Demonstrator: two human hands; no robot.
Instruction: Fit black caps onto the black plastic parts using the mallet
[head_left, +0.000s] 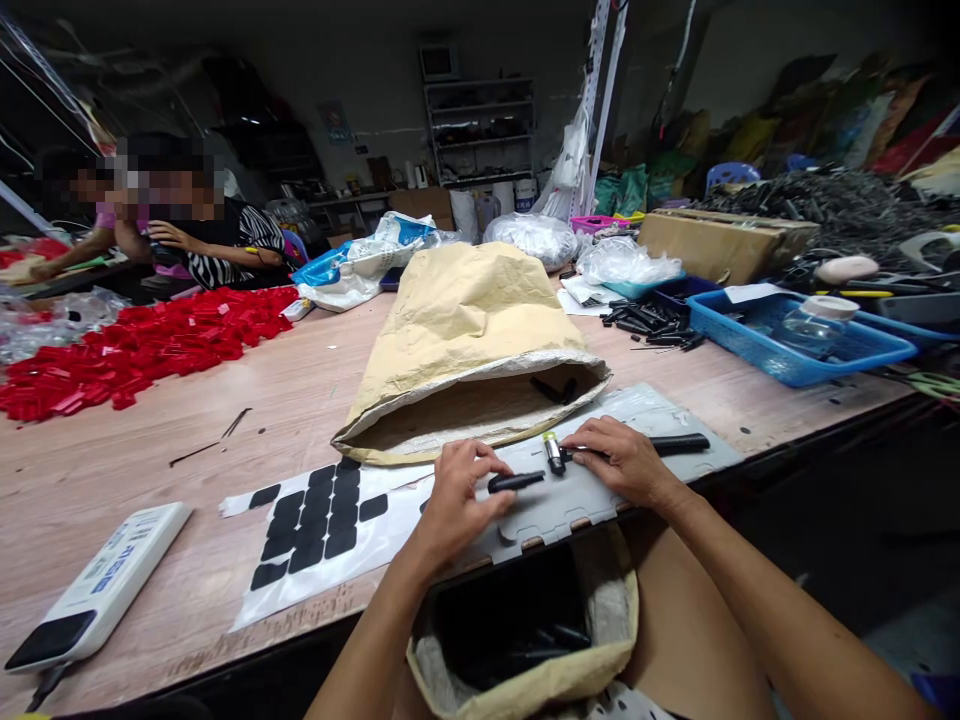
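My left hand has its thumb and forefinger around one end of a black tapered piece, just above a pale grey board. My right hand is closed over the handle of a small two-faced mallet. The mallet's head is silver with a yellow face and a black face, and its black grip runs out to the right behind my hand. Beyond both hands lies a tan woven sack, mouth towards me, with a few black pieces inside. Another open sack with black pieces sits at my lap.
Left of the board is a white sheet of black stickers, and a white power bank with a cable. Red pieces are heaped at left near two people. A blue basket and loose black pieces are at right.
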